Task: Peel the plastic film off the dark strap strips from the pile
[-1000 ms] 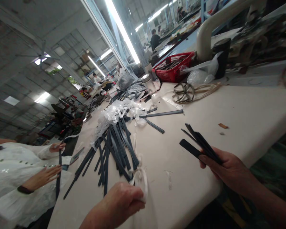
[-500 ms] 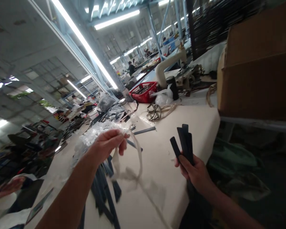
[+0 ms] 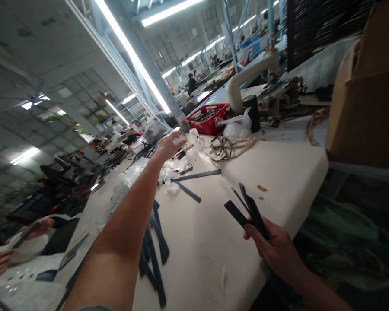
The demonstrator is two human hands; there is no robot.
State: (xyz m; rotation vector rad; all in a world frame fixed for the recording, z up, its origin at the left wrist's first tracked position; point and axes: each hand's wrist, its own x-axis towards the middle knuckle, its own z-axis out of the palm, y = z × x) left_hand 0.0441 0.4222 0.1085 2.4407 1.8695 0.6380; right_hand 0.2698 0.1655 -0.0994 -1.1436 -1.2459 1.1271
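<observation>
My left hand [image 3: 169, 147] is stretched far out over the table, fingers apart and nothing seen in them. Beneath and beside it lie crumpled clear plastic [image 3: 197, 144] and a heap of white plastic scraps [image 3: 129, 178]. At the table's right side, my right hand [image 3: 277, 244] is wrapped round several flat dark strips [image 3: 254, 214], whose ends fan out above the thumb. More dark strips [image 3: 154, 255] lie loosely beside my left forearm. A long dark strip [image 3: 202, 174] and a shorter one [image 3: 188, 192] rest further up the table.
Behind stand a red basket [image 3: 210, 123] of small dark pieces and a coil of tan straps [image 3: 222, 149]. A machine [image 3: 280, 97] and a cardboard box [image 3: 366, 108] are at right. Another person's hands [image 3: 0, 263] work at lower left.
My left hand has moved forward and let go of a pale, thin ribbon-like strip. My right hand still grips the dark strips, now tilted more to the left. The camera view has shifted.
</observation>
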